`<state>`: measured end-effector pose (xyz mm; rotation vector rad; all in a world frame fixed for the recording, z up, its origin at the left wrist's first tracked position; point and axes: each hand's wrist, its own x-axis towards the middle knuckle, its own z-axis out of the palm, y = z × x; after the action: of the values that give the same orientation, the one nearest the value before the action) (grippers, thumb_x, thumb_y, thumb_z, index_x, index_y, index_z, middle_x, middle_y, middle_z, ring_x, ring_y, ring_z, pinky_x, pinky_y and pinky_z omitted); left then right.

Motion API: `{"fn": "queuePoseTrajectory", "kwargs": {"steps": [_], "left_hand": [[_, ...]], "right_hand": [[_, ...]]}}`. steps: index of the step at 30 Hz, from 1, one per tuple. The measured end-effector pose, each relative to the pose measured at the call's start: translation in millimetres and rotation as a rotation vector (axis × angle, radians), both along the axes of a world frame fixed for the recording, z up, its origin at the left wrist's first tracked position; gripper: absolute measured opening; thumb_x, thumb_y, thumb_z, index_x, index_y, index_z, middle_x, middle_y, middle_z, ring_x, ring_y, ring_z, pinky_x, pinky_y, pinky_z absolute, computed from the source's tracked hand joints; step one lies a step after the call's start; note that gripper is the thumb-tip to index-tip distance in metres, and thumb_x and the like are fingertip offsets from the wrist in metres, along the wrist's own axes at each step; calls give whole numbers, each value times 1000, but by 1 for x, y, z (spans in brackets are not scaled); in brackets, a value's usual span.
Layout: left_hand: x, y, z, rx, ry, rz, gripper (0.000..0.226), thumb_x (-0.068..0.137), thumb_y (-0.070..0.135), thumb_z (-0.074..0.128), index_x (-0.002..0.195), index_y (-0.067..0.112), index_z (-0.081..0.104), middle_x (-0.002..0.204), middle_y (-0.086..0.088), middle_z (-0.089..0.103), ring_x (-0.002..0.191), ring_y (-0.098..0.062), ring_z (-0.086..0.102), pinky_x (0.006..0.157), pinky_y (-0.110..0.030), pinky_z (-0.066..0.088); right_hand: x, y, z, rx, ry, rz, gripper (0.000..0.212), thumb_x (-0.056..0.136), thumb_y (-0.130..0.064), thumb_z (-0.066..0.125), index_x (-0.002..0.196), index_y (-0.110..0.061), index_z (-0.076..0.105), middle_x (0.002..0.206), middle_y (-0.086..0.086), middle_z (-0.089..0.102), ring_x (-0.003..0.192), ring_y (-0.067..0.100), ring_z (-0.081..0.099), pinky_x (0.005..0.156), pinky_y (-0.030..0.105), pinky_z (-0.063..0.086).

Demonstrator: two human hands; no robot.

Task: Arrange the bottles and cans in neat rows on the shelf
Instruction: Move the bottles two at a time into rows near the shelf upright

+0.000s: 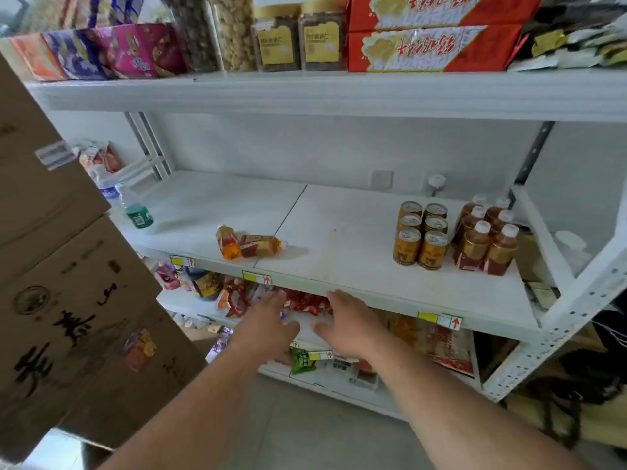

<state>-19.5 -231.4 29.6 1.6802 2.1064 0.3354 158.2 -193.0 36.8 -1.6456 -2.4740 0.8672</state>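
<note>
Partly done. Right of frame on the middle shelf, we have six gold cans in two neat rows, with six brown bottles lined up beside them. Left: two orange bottles lie tipped over at centre, and two clear bottles stand loose at the left edge. Our left hand and right hand hover below the shelf lip, fingers spread, holding nothing.

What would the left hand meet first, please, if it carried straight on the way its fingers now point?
Probably the front edge of the middle shelf, near the price tag: the left hand points up and forward, just below it. Cleared of that edge, it heads for the two fallen bottles. Depth is unclear.
</note>
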Motion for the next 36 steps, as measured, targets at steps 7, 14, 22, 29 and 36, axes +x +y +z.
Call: {"fn": "queuePoseTrajectory", "kwargs": {"steps": [7,14,22,29,36], "left_hand": [[-79,-27,-9,-34,-128,45,74,89,42,57,154,24,29,161,2,28,136,-22,44,112,-40,37],[-126,-38,-16,-17,-154,62,75,90,45,58,155,24,27,161,3,25,145,-18,28,116,-38,31],[-141,0,-13,-29,-183,57,72,89,43,57,154,26,29,160,3,27,141,-21,35,111,-39,37],[-147,54,4,2,-130,80,66,92,39,57,151,20,35,157,-1,34,141,-22,35,111,-35,34],[-161,92,-2,-22,-107,119,72,93,45,59,154,20,31,158,0,32,140,-21,36,110,-34,33]], "right_hand": [[-75,-35,-9,-36,-34,-32,81,98,-59,47,160,-19,13,168,2,10,153,25,13,121,40,17],[-120,-45,-9,-52,12,-84,82,96,-59,49,160,-20,14,167,0,13,152,24,17,122,43,21],[-143,-8,-16,-57,22,-114,77,94,-61,49,155,-19,26,158,3,35,141,27,39,111,45,38],[-153,51,-14,-86,125,-174,76,97,-56,50,155,-14,27,157,7,37,140,28,39,108,36,36],[-165,93,-25,-158,143,-227,81,97,-59,47,157,-11,22,160,10,31,143,28,37,109,36,35]]}}
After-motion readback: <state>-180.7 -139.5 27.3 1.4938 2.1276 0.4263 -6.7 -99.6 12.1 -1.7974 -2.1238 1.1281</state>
